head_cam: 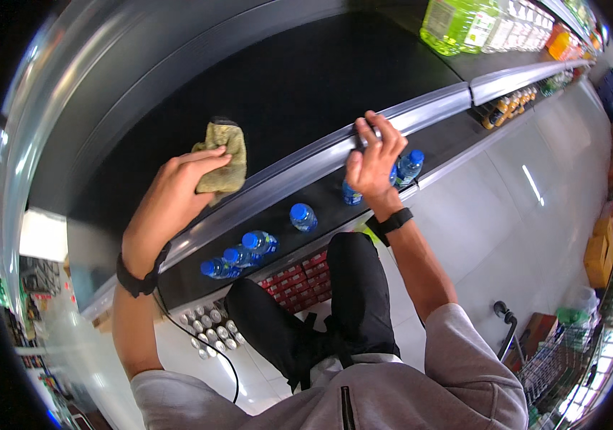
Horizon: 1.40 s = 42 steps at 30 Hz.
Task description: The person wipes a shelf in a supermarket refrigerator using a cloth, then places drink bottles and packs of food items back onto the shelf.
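My left hand [169, 188] holds a folded yellowish-green cloth [225, 161] against a black shelf surface [306, 86]. A black band circles that wrist. My right hand [379, 156] grips the silver front rail [290, 166] of this shelf, fingers over the top edge and thumb at its face. On the lower shelf, blue-capped plastic bottles stand in a short row [252, 242] toward the left. A single bottle [303, 216] stands apart near the middle. More blue-capped bottles [409, 166] are beside and partly behind my right hand.
Large green bottles [459, 29] stand on the adjoining shelf at upper right, with dark-and-yellow bottles [500, 110] below. Red cartons [298, 285] and cans [212, 330] sit low near my knees. A wire shopping cart [548, 360] is at right on the tiled floor [489, 204]. A cable [231, 365] hangs by my left arm.
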Each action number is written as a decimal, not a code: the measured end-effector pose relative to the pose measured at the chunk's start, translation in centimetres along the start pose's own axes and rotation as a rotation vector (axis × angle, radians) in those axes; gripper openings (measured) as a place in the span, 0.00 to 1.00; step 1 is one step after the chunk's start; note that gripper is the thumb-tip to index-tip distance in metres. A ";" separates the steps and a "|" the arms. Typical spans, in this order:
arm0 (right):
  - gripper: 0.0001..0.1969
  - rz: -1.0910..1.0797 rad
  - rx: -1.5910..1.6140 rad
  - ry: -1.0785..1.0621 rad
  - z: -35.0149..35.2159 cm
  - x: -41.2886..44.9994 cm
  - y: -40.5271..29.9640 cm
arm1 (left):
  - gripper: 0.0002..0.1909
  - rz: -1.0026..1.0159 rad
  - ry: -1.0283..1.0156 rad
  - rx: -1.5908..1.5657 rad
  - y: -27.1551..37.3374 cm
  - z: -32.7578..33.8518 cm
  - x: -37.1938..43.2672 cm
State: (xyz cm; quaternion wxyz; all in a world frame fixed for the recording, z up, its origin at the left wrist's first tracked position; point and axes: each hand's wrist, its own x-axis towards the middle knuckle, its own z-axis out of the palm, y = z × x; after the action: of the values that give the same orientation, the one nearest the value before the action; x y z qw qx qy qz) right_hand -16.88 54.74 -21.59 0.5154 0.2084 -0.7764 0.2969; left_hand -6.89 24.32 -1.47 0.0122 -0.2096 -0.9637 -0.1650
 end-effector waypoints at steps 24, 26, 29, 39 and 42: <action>0.28 -0.180 -0.171 0.071 1.0 0.1 0.1 | 0.33 -0.773 0.326 -0.135 -26.3 -9.1 -41.8; 0.28 -0.159 -0.176 0.083 1.2 -0.1 -0.2 | 0.34 -0.824 0.319 -0.093 -30.2 -10.0 -45.3; 0.29 -0.161 -0.195 0.077 1.0 0.1 -0.4 | 0.32 -0.849 0.294 0.033 -34.1 -11.0 -48.6; 0.28 -0.194 -0.107 0.104 1.5 0.7 0.0 | 0.19 -1.010 0.274 0.975 -45.5 -11.8 -68.3; 0.27 -0.194 -0.050 0.133 2.1 0.0 1.0 | 0.21 -1.170 0.179 1.027 -37.9 -11.1 -74.2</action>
State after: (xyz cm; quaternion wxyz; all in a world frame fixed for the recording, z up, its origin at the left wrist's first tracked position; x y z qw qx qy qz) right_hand -18.97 54.09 -22.44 0.5973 0.2497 -0.7236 0.2393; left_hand 44.77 -41.41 -9.71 0.0962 0.3782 -0.8686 0.3054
